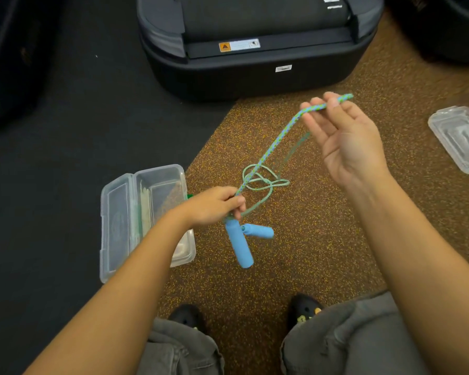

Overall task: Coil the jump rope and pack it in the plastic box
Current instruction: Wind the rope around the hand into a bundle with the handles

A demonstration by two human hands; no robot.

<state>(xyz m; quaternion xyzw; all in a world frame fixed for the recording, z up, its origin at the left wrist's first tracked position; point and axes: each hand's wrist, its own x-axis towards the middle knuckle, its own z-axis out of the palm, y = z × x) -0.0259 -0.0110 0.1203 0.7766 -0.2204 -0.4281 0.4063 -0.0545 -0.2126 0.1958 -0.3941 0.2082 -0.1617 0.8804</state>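
The jump rope (266, 152) is a blue-green braided cord with two light blue foam handles (240, 247) that dangle below my left hand. My left hand (214, 205) is shut on the cord just above the handles, over the speckled brown floor. My right hand (344, 139) is raised higher and to the right, pinching a fold of the cord between thumb and fingertips. From there the cord runs taut down to my left hand. Loose loops of it lie tangled on the floor between my hands. The clear plastic box (146, 220) lies open on the floor to the left of my left hand.
A large black case (255, 63) stands ahead on the floor. A second clear plastic container (460, 139) lies at the right edge. Black matting (65, 131) covers the floor on the left. My knees and black shoes (306, 309) are at the bottom.
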